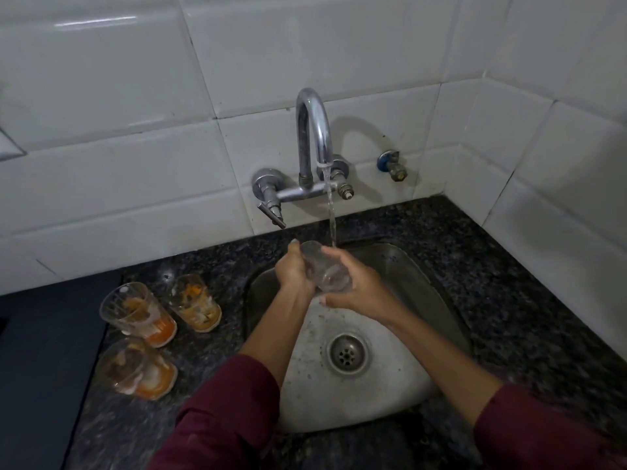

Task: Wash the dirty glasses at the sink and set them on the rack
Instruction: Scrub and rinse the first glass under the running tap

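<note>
A clear glass (322,266) is held tilted over the steel sink (437,300), its mouth toward the wall. My left hand (293,269) grips its left side and my right hand (356,286) wraps round its base and right side. Water runs from the chrome tap (314,130) and falls just beside the glass's mouth, onto my right fingers. Three dirty glasses with orange residue stand on the counter left of the sink: one at the back (195,301), one to its left (137,313), one nearest me (135,368).
Dark speckled granite counter (509,300) surrounds the sink, with white tiled walls behind and to the right. The sink's drain (347,354) lies below my forearms. A small valve (392,164) sticks out of the wall right of the tap. A dark surface (44,351) lies at far left.
</note>
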